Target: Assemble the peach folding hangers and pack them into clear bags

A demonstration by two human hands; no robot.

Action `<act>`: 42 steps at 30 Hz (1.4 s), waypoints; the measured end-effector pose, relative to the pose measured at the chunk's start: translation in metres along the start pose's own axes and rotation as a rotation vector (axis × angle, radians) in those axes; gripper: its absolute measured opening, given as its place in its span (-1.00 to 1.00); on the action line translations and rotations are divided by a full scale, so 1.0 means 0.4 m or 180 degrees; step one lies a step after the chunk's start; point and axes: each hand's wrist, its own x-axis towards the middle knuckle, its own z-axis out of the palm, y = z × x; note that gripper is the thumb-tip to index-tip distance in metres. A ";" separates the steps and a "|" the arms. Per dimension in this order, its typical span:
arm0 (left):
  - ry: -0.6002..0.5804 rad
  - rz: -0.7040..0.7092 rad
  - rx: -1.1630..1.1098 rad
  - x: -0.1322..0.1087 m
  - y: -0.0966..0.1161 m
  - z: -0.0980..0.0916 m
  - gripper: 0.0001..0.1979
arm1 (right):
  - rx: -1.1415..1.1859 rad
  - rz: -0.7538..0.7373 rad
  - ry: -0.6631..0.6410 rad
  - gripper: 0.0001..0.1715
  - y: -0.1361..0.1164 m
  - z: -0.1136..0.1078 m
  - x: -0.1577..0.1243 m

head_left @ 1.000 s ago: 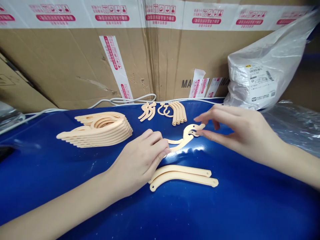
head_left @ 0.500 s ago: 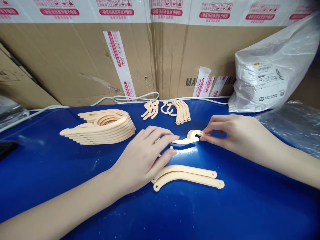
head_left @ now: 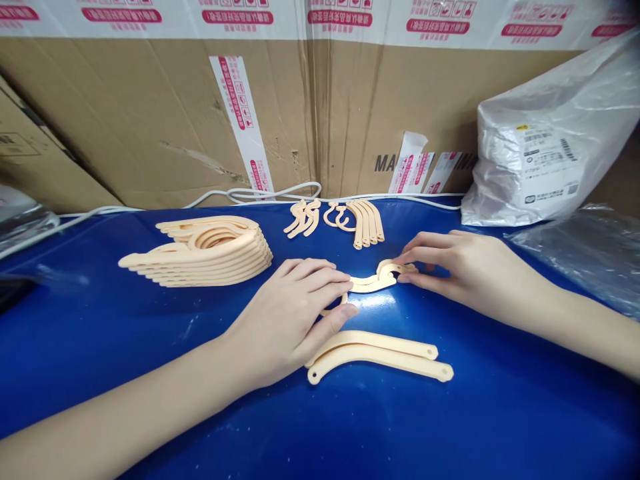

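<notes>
My left hand (head_left: pixel 305 303) lies palm down with its fingers stretched out, their tips at the left end of small curved hanger pieces (head_left: pixel 369 285). Part of a round hanger hook (head_left: pixel 345 301) shows between its index finger and thumb; the rest is hidden under the hand. The thumb and fingers of my right hand (head_left: pixel 440 260) close around the right, notched end of the small pieces. Just in front, two long curved hanger arms (head_left: pixel 380 360) with holes at their ends lie side by side on the blue table (head_left: pixel 320 433), partly behind my left thumb.
A stack of folded cream hangers (head_left: pixel 215 260) stands at the left. Further back lie small curved pieces (head_left: pixel 303 219), hooks (head_left: pixel 337 219) and several hanger arms (head_left: pixel 369 223). A white cable (head_left: pixel 275 195), cardboard boxes (head_left: pixel 165 120) and a plastic-wrapped parcel (head_left: pixel 530 153) line the back.
The small pieces have shifted slightly left and now show as two overlapping layers. My right hand's fingertips have moved left along them. More of the hook shows by my left hand.
</notes>
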 end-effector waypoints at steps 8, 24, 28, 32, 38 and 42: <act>0.0089 -0.0088 0.0017 0.000 -0.002 -0.001 -0.64 | 0.0154 -0.0017 0.0022 -0.76 0.006 0.002 0.004; -0.0186 0.0183 0.0469 -0.002 0.004 -0.065 -0.85 | 0.0122 -0.0063 0.0077 -0.72 0.006 0.006 0.003; -0.0149 0.0408 0.1064 -0.006 -0.002 -0.062 -0.84 | 0.0163 -0.0021 0.0059 -0.72 0.005 0.006 0.003; -0.0128 0.0563 0.1309 -0.008 -0.009 -0.057 -0.80 | 0.0198 0.0046 0.0028 -0.74 0.002 0.005 0.004; -0.0039 0.0637 0.1662 -0.005 -0.004 -0.054 -0.75 | 0.0170 0.0069 -0.0004 -0.74 -0.005 0.001 0.005; 0.0004 0.0659 0.1722 -0.002 -0.004 -0.047 -0.76 | 0.0176 0.0105 -0.0007 -0.73 -0.004 0.000 0.003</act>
